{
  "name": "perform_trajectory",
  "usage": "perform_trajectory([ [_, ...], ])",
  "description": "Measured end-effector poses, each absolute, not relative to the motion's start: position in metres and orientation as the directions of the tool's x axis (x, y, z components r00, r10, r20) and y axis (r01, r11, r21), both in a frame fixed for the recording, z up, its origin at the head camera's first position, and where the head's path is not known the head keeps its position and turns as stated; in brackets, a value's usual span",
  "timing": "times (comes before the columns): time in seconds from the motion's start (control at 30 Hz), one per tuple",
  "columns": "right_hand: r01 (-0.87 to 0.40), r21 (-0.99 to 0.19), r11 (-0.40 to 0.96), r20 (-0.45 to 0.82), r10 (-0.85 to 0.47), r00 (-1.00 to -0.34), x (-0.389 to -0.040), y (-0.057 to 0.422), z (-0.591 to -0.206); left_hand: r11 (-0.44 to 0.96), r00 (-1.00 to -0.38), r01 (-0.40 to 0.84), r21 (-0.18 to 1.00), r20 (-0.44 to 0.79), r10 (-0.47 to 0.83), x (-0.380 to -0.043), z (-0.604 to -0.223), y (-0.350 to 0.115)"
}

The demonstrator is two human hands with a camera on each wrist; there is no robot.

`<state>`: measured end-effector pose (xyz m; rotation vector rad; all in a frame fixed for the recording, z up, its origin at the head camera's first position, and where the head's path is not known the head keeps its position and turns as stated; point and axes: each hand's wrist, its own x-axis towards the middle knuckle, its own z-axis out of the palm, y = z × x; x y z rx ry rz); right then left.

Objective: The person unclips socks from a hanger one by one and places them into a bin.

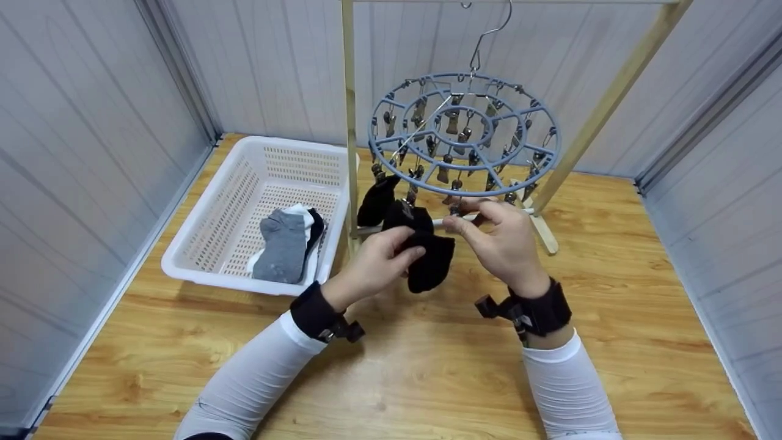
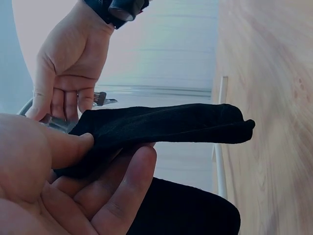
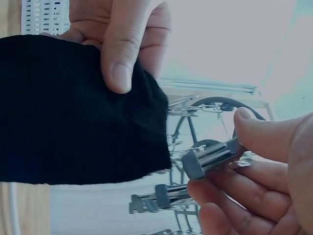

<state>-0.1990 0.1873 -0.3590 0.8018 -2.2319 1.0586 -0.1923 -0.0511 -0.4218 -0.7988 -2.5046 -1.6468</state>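
My left hand [image 1: 382, 260] pinches a black sock [image 1: 431, 263] near its top edge, thumb over the cloth and fingers behind it. With thumb and fingers, my right hand [image 1: 501, 235] grips a metal clip [image 3: 210, 159] hanging from the blue round drying rack [image 1: 464, 190]. In the right wrist view the clip's end is close beside the sock's edge. Two more black socks hang from clips at the rack's left side: one sock [image 1: 377, 201] farther back, and another sock [image 1: 400, 215] partly behind the held one.
A white basket [image 1: 214, 278] on the left holds a grey sock [image 1: 282, 244] with white and black ones beneath it. The drying rack hangs by a metal hook [image 1: 489, 33] within a wooden frame [image 1: 602, 116]. Several metal clips dangle under it. Panel walls [image 1: 91, 122] enclose the wooden table.
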Motion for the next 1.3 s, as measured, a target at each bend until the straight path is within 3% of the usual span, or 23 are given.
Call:
perform_trajectory([
  [0.13,-0.702,-0.455,0.548,0.692,-0.278,-0.666,-0.192,0.19,-0.353,0.309,-0.867,0.436,0.845,0.302,0.397,-0.193,-0.422,-0.053],
  [0.27,-0.718,-0.387,0.578,0.754,-0.251,-0.608,-0.184,0.191,-0.347,0.311,-0.866,0.436,0.845,0.299,0.401,-0.193,-0.422,-0.054],
  [0.4,-0.768,-0.327,0.551,0.848,-0.188,-0.496,-0.177,0.188,-0.341,0.319,-0.862,0.447,0.836,0.306,0.405,-0.194,-0.422,-0.055],
  [0.57,-0.839,-0.225,0.495,0.946,-0.097,-0.311,-0.173,0.18,-0.337,0.339,-0.849,0.481,0.808,0.333,0.411,-0.193,-0.42,-0.057],
  [0.67,-0.843,-0.164,0.513,0.964,-0.1,-0.248,-0.175,0.176,-0.337,0.339,-0.852,0.474,0.812,0.325,0.411,-0.192,-0.42,-0.058],
  [0.97,-0.789,-0.08,0.61,0.922,-0.255,-0.291,-0.186,0.18,-0.34,0.314,-0.864,0.434,0.844,0.291,0.41,-0.191,-0.422,-0.058],
  [1.3,-0.736,-0.094,0.671,0.899,-0.261,-0.353,-0.188,0.188,-0.341,0.312,-0.859,0.446,0.839,0.304,0.413,-0.192,-0.418,-0.059],
])
